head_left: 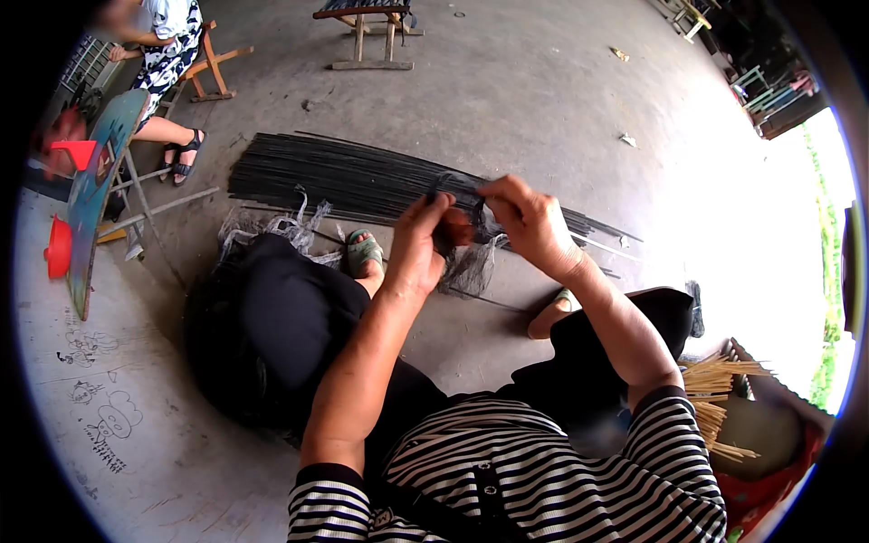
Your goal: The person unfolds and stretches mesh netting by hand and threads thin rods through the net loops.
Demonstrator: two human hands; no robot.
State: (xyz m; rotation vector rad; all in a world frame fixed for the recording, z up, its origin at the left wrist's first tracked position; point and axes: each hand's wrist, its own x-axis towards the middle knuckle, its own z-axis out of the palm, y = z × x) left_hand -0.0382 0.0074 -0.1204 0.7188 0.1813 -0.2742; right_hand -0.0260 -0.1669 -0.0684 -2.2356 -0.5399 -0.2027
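My left hand (421,240) is raised in front of me, its fingers closed on a dark, thin mesh-like material (462,226). Close beside it on the right, my right hand (529,217) pinches the same dark material between thumb and fingers. Its exact shape is blurred. Below both hands hangs a wispy grey tuft (471,270). Behind them a wide bundle of long black rods (317,172) lies on the floor. Pale, stringy shreds (281,226) are heaped at the near left edge of the rods, by my foot.
A seated person (172,54) is at the upper left, near a tilted blue-green board (109,181) with red plastic pieces. A wooden stand (373,41) is at the top. Light-coloured sticks (715,398) lie in a container at the lower right.
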